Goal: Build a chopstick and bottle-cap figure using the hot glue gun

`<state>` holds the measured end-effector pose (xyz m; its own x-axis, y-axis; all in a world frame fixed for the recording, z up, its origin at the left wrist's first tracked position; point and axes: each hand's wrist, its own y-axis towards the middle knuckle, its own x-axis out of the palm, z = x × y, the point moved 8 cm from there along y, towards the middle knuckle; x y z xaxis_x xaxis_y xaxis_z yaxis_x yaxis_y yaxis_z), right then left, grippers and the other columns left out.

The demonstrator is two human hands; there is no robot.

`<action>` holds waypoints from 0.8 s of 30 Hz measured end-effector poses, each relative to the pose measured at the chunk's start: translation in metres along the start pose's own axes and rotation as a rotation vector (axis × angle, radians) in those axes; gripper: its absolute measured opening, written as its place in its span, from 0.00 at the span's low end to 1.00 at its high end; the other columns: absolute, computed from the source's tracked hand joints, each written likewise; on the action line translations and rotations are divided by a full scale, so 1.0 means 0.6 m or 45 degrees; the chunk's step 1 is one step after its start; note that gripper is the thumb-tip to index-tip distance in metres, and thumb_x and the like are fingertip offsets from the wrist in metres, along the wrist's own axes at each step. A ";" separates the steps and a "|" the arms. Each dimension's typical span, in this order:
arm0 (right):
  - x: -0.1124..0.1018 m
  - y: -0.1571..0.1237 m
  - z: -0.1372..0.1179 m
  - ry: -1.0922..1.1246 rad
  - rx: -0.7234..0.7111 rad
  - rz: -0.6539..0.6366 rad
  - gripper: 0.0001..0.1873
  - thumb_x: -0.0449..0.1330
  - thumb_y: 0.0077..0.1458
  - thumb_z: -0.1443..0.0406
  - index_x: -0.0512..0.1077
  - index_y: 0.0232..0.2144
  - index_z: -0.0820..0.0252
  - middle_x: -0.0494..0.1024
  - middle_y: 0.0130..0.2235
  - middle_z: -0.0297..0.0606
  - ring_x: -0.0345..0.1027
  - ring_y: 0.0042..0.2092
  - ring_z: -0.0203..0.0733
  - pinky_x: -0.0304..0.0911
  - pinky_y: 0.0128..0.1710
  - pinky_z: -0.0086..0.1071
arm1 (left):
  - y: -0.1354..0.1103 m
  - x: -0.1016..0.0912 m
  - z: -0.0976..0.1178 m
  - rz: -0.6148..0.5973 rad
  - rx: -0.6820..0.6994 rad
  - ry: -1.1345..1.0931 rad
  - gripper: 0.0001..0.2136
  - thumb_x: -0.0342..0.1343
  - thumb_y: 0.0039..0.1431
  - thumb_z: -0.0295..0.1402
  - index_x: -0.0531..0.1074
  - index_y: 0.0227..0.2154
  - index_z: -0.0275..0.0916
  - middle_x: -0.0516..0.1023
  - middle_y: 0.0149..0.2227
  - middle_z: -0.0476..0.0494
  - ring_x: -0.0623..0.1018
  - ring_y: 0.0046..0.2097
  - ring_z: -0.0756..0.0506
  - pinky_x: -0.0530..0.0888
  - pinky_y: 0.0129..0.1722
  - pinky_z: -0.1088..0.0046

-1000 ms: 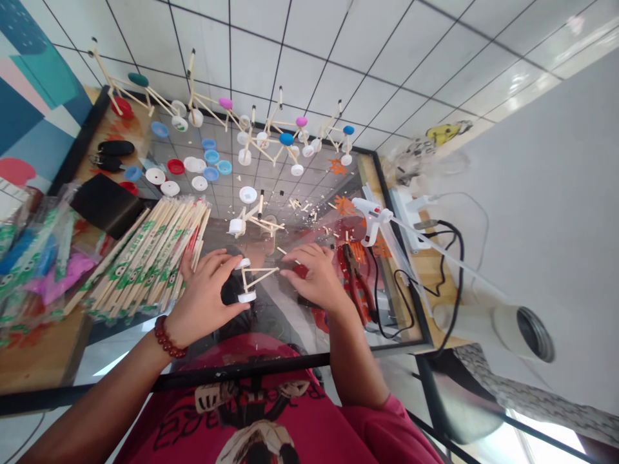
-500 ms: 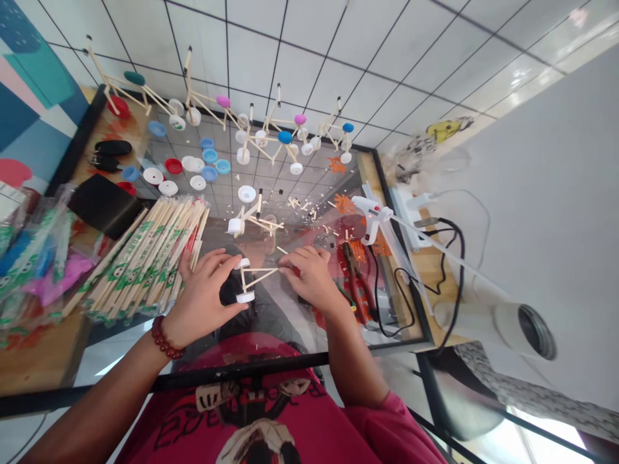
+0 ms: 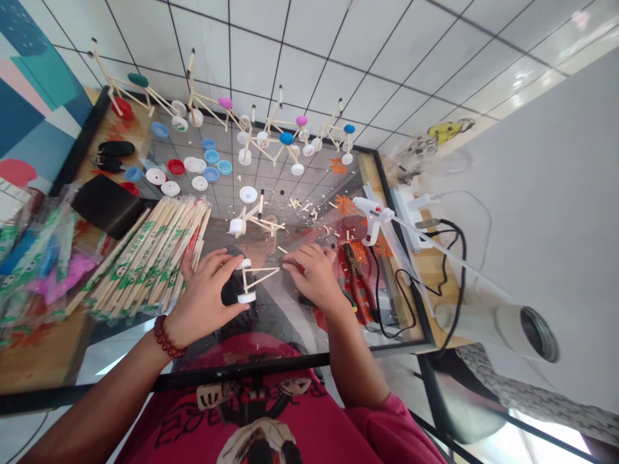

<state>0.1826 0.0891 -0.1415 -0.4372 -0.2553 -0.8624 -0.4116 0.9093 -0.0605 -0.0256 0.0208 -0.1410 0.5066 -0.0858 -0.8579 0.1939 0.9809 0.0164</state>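
Observation:
My left hand (image 3: 211,288) grips a small triangular frame of wooden sticks (image 3: 261,278), thumb and fingers pressed on the two white bottle caps (image 3: 246,298) at its wide end. The frame's pointed end faces right. Beside that point is my right hand (image 3: 313,274), fingers bent and slightly parted, a small gap away from the tip. Just beyond lies another stick assembly (image 3: 261,220) with a white cap (image 3: 236,226) and a black-ended upright stick.
Wrapped chopsticks (image 3: 155,258) lie left, with loose coloured caps (image 3: 211,156) behind. Several finished stick models (image 3: 268,145) line the far edge. At right are a glue gun (image 3: 372,218), pliers (image 3: 360,280), cords and a white cylinder (image 3: 493,327). Wood scraps (image 3: 309,209) litter the glass tabletop.
My right fingers have come off the frame's pointed end and moved slightly right. My left hand keeps its grip on the frame, nearly still.

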 end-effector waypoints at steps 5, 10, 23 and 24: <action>0.007 0.001 -0.004 -0.029 -0.017 -0.027 0.07 0.62 0.67 0.64 0.81 0.39 0.53 0.85 0.43 0.41 0.70 0.51 0.51 0.49 0.53 0.46 | 0.000 0.001 -0.001 -0.005 0.002 -0.001 0.32 0.69 0.54 0.39 0.69 0.63 0.49 0.78 0.62 0.35 0.71 0.69 0.26 0.44 0.75 0.30; -0.023 -0.010 0.009 -0.014 0.008 0.114 0.07 0.62 0.67 0.63 0.81 0.40 0.52 0.86 0.43 0.40 0.72 0.51 0.51 0.51 0.54 0.46 | -0.001 0.004 0.000 -0.035 -0.005 -0.002 0.36 0.69 0.54 0.39 0.65 0.66 0.50 0.78 0.62 0.34 0.70 0.70 0.25 0.45 0.74 0.28; -0.164 -0.053 0.273 -0.088 0.630 0.694 0.36 0.66 0.49 0.46 0.76 0.55 0.61 0.80 0.48 0.50 0.73 0.46 0.55 0.70 0.50 0.50 | 0.000 0.008 -0.005 -0.015 -0.049 -0.052 0.43 0.72 0.51 0.38 0.61 0.70 0.45 0.72 0.68 0.27 0.69 0.71 0.22 0.47 0.73 0.25; -0.163 -0.042 0.280 -0.069 0.622 0.706 0.38 0.67 0.49 0.46 0.75 0.56 0.61 0.79 0.49 0.50 0.72 0.46 0.54 0.70 0.50 0.50 | 0.001 0.008 -0.006 -0.008 -0.052 -0.055 0.43 0.72 0.51 0.38 0.61 0.70 0.45 0.72 0.68 0.27 0.69 0.71 0.22 0.47 0.73 0.25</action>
<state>0.3700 0.1465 -0.1400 -0.4326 0.2891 -0.8540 0.2663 0.9459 0.1854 -0.0262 0.0213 -0.1468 0.5412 -0.0988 -0.8351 0.1636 0.9865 -0.0107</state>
